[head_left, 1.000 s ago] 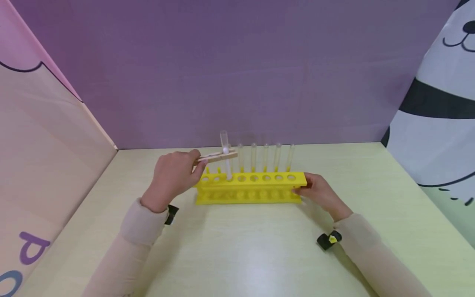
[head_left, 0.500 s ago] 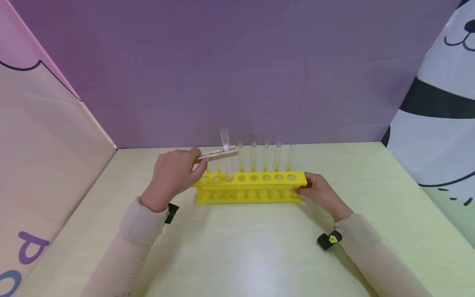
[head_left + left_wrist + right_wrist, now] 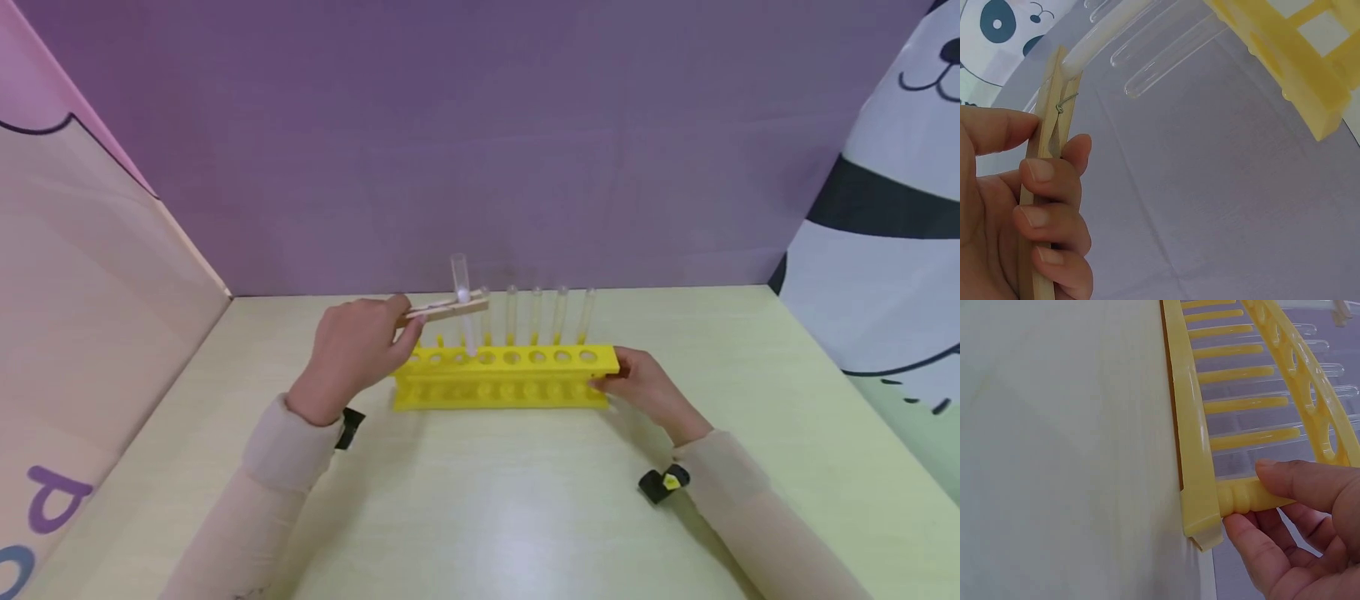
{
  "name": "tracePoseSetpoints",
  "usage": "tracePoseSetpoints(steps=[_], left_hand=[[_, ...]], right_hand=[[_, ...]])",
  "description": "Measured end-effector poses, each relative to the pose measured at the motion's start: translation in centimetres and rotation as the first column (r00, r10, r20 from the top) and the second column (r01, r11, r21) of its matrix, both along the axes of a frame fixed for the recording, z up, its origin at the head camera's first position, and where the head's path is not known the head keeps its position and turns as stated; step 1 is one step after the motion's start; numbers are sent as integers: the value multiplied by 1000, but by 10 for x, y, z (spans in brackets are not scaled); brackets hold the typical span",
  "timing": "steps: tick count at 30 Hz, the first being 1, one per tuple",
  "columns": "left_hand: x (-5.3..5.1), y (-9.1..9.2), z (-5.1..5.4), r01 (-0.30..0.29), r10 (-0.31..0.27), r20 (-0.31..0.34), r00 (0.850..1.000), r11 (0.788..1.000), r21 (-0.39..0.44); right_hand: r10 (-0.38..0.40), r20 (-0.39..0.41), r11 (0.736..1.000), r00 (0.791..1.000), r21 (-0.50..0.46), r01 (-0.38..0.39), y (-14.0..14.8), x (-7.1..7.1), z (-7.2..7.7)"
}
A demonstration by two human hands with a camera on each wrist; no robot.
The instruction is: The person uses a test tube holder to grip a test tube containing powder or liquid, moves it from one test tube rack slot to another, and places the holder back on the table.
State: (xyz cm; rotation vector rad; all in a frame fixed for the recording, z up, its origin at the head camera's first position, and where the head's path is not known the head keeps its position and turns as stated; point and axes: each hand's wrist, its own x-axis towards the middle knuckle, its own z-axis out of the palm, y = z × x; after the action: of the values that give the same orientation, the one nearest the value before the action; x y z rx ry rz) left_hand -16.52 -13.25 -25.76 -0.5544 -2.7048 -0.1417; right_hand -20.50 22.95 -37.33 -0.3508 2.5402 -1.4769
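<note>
Left hand [image 3: 356, 354]: fingers wrapped round wooden clamp [image 3: 450, 312]. Clamp nips test tube [image 3: 469, 331], white contents, slightly tilted, just past those fingers; lower end at top of yellow rack [image 3: 501, 375], contact unclear. Right hand [image 3: 651, 390]: fingers pinching rack's end post. Clear tubes [image 3: 536, 317] on pegs, left of right fingers. Rack on table [image 3: 510, 500], between both hands.

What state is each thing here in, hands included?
Left hand: curled around the wooden clip.
Wooden clip: closed on the held tube.
Held tube: slightly tilted, white inside its lower part; whether it touches the yellow rack, I cannot tell.
Yellow rack: standing upright on the table.
Clear tubes: upside down over yellow pegs, rounded ends up.
Right hand: gripping the rack's end post.
</note>
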Motion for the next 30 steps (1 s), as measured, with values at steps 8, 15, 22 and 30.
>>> tracePoseSetpoints(steps=[8,15,22,30], left_hand=[[-2,5,-2,23,-23,1,1000,1000,0],[-3,9,-4,35,-35,-11,999,999,-9],[-4,11,-6,48,-48,2,999,999,-4],[-6,12,-12,48,-48,16,999,999,6]], right_hand=[[0,8,1000,1000,-9,1,1,-1,-1],[-8,9,1000,1000,11,8,1,-1,-1],[-3,7,1000,1000,13,2,0,1,2],[1,7,1000,1000,20,-1,-1,1,2]])
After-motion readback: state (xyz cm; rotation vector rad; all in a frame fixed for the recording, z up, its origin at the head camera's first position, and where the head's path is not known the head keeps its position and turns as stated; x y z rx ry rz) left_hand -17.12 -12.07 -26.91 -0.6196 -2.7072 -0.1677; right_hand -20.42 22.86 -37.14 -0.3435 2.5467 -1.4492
